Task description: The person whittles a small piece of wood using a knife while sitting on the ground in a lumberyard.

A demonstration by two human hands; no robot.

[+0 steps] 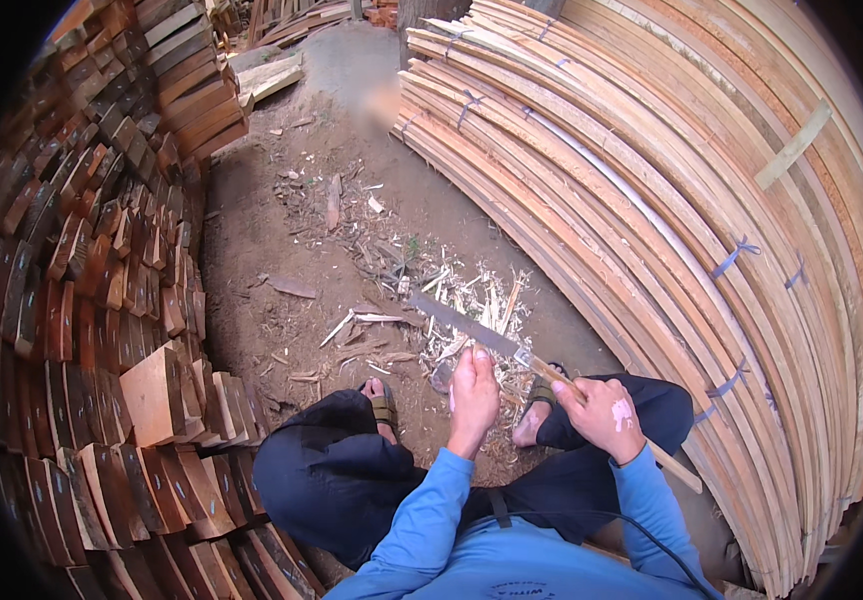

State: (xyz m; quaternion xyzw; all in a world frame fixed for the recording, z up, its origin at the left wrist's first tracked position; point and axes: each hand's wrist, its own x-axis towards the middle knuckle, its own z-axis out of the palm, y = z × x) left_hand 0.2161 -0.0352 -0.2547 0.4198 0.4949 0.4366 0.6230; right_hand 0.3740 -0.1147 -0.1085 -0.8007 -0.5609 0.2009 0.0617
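My right hand (pixel 607 412) is wrapped round the long wooden handle of a machete (pixel 472 328). Its handle runs out past my wrist to the lower right, and the grey metal blade slants up and to the left over a heap of pale wood shavings (pixel 497 300). Just below the blade, my left hand (pixel 475 392) is closed with the thumb uppermost. What it grips, if anything, is hidden by the fingers. Whether this hand touches the blade I cannot tell. Both hands are in front of my body, between my bent knees.
Stacked wood blocks (pixel 152 400) rise close on my left. Long pale wooden strips (pixel 592 200), tied in bundles with bluish bands, curve along my right. Wood scraps (pixel 362 335) lie on the dirt ground (pixel 252 250) ahead. My sandalled feet flank the shavings.
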